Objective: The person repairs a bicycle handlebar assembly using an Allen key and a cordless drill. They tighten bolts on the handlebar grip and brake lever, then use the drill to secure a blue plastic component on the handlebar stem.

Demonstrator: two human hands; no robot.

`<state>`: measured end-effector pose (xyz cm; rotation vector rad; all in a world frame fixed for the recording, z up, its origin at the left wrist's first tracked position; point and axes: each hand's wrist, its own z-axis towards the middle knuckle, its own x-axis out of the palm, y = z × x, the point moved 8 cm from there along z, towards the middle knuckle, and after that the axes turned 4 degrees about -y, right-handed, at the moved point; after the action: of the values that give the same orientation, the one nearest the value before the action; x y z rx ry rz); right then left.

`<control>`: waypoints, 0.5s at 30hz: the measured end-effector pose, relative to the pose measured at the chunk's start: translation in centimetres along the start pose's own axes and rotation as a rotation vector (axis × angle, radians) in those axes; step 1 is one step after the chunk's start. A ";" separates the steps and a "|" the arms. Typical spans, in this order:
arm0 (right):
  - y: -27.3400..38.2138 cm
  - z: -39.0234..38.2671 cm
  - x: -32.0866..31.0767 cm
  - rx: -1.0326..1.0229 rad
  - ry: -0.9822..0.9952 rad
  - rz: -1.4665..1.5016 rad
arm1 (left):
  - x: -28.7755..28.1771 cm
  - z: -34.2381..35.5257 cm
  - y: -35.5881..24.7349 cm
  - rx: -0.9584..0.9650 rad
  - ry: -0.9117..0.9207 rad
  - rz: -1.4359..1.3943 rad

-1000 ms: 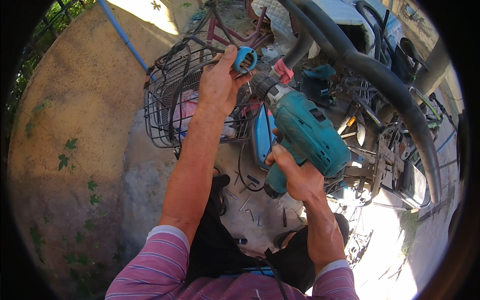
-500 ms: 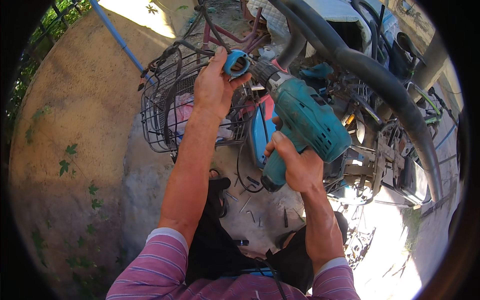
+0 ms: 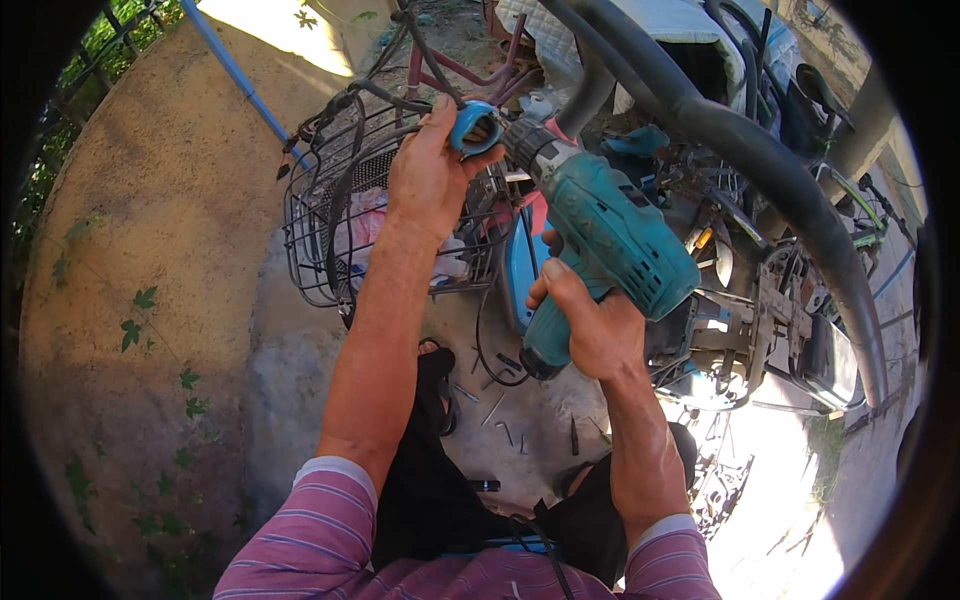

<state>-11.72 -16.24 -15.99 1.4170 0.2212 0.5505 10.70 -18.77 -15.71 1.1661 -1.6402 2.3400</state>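
Observation:
A teal cordless drill [image 3: 622,232] is in my right hand [image 3: 603,325], which wraps round its handle. The chuck [image 3: 530,143] points up and left, toward a short blue ring-shaped part [image 3: 473,128]. My left hand [image 3: 428,178] grips that blue part between thumb and fingers, with its round opening facing the drill. Whether the drill's tip touches the part cannot be made out. Just beneath my left hand is a black wire basket [image 3: 312,262] with a pink and white cloth or bag [image 3: 367,222] inside. Dark cables [image 3: 408,45] run behind the blue part.
Small tools, among them a hex key [image 3: 504,432], lie on the concrete floor between my feet. A thick black curved tube [image 3: 770,175] arches over at the right. Piled bicycle parts [image 3: 780,310] stand beyond my right arm. A blue pipe [image 3: 235,70] leans at the upper left.
The drill has shifted very slightly up and left. The blue part has turned a little, so its round opening shows more. Both hands keep their grip.

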 end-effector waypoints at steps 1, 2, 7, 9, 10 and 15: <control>0.0 0.0 0.0 -0.007 0.001 0.012 | 0.0 0.0 0.0 -0.003 -0.002 0.003; 0.1 0.0 0.0 -0.008 0.004 0.021 | -0.1 0.1 -0.1 -0.005 -0.005 0.006; -0.1 0.0 -0.3 -0.005 0.021 -0.040 | -0.4 0.2 -0.1 0.015 0.048 0.053; -0.5 0.0 -0.3 -0.003 0.047 -0.094 | -0.5 0.2 -0.2 0.024 0.057 0.066; -0.6 0.0 -0.2 -0.002 0.061 -0.122 | -0.5 0.3 -0.2 0.026 0.062 0.064; -0.4 -0.1 -0.2 -0.001 0.049 -0.117 | -0.4 0.3 -0.2 0.033 0.085 0.066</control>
<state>-11.80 -16.31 -16.45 1.3810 0.3408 0.4899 11.23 -18.73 -15.74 1.0181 -1.6425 2.4294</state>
